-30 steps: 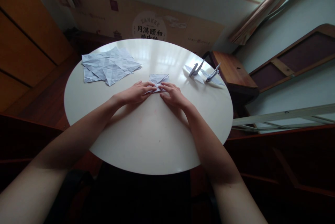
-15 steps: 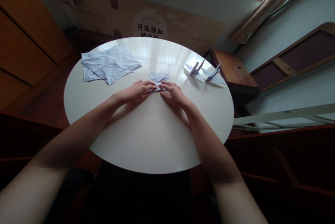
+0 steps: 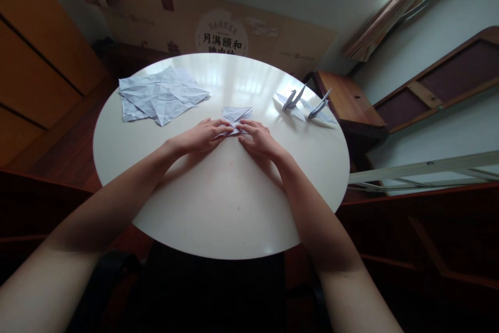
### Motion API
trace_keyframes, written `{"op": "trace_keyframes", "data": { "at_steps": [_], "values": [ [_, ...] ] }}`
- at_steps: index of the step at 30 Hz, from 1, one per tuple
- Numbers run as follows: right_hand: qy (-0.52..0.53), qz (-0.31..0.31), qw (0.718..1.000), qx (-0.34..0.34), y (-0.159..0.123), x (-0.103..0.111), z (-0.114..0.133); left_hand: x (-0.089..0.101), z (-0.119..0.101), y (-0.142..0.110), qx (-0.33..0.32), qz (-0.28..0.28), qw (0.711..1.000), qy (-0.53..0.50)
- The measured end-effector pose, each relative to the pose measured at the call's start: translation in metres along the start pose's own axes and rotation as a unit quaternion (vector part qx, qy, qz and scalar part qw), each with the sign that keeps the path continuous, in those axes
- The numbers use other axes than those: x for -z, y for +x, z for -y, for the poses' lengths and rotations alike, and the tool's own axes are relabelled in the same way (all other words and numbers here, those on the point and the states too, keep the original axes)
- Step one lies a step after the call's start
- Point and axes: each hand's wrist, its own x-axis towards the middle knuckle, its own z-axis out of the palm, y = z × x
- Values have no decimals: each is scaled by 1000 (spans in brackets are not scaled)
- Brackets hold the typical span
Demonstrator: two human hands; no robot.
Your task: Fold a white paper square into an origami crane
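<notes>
Folded paper (image 3: 236,112) lies on the white round table (image 3: 234,187), midway between left and right and toward the far side, where we find the left hand (image 3: 206,135) on its near left part and the right hand (image 3: 259,140) on its near right part. We record the fingers of both hands as extended and slightly bent upon the sheet, though we cannot tell whether the thumbs pinch it. We note creased sheets (image 3: 161,95) overlapping at far left and two paper cranes (image 3: 290,103) standing at far right.

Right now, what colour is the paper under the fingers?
The paper is pale, bluish white, seen best in the head view.
</notes>
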Motion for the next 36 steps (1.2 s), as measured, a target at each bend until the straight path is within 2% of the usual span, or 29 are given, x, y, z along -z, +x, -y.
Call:
{"op": "trace_keyframes", "data": {
  "at_steps": [30,36],
  "values": [
    [-5,-12,1000,-8,0,-2,3,-4,5,2,2,-9,1000,-4],
    [-13,7,1000,-17,-2,5,9,-4,3,2,2,-9,1000,3]
  ]
}}
